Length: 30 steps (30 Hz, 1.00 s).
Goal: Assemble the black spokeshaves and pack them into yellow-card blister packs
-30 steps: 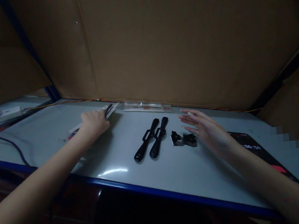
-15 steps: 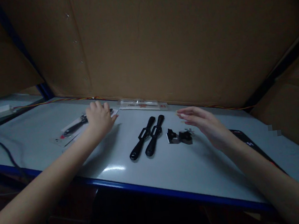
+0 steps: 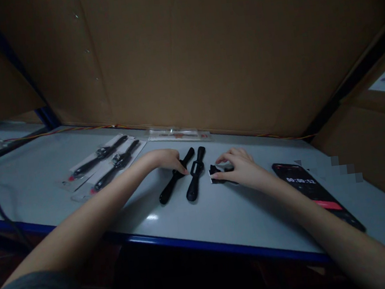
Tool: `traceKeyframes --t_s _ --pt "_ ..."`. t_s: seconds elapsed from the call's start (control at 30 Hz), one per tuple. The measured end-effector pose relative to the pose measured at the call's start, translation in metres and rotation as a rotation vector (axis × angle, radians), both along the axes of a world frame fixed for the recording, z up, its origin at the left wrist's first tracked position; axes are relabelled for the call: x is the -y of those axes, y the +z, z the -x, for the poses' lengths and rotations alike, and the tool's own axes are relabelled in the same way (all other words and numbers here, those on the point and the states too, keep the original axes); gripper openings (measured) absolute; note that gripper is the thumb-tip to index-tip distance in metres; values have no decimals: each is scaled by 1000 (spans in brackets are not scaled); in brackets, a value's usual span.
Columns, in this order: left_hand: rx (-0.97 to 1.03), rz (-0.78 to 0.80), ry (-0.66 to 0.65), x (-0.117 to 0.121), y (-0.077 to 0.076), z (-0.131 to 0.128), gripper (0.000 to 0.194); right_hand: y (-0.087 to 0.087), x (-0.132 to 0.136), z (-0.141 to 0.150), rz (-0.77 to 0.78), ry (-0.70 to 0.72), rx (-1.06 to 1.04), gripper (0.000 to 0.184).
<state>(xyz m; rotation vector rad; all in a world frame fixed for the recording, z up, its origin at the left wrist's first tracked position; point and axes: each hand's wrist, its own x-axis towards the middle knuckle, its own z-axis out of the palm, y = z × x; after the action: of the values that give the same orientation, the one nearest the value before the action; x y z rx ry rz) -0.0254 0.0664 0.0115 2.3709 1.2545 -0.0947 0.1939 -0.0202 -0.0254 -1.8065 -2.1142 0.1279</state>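
Observation:
Two black spokeshave bodies lie side by side on the table, their handles pointing toward me and away. My left hand is closed on the middle of the left-hand spokeshave body, thumb on its near side. To the right, my right hand has its thumb and forefinger around a small black clamp piece with a pale blade edge. A second dark piece is mostly hidden under that hand.
Two packaged spokeshaves lie at the left. A flat clear package rests against the cardboard wall. At the right lies a phone showing a timer. A black cable crosses the left table edge.
My left hand has come right from the packages to the left-hand spokeshave body. My right hand has lowered and closed in on the small black pieces. The view has shifted slightly.

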Motion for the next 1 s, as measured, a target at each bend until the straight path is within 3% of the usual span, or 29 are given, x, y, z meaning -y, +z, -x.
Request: traceKeyframes --t_s 0.07,0.23,0.4,0.53,0.7,0.9,1.0 --pt "56 25 31 -2 -1 2 29 -2 -2 5 6 -18 4 46" --pt "259 142 258 -2 9 8 18 1 -6 10 144 -54 -12 45" --pt "586 274 254 -2 17 16 22 7 -5 19 217 29 -99 43" --pt "777 397 286 -2 10 18 27 8 -7 25 271 82 -205 41" --pt "990 620 381 5 -2 11 21 10 -12 28 173 120 -361 38" --pt "1046 861 320 22 -14 -2 9 27 -9 28 118 123 -785 36" --pt "1072 938 278 32 -16 -7 10 33 -1 31 120 128 -889 38"
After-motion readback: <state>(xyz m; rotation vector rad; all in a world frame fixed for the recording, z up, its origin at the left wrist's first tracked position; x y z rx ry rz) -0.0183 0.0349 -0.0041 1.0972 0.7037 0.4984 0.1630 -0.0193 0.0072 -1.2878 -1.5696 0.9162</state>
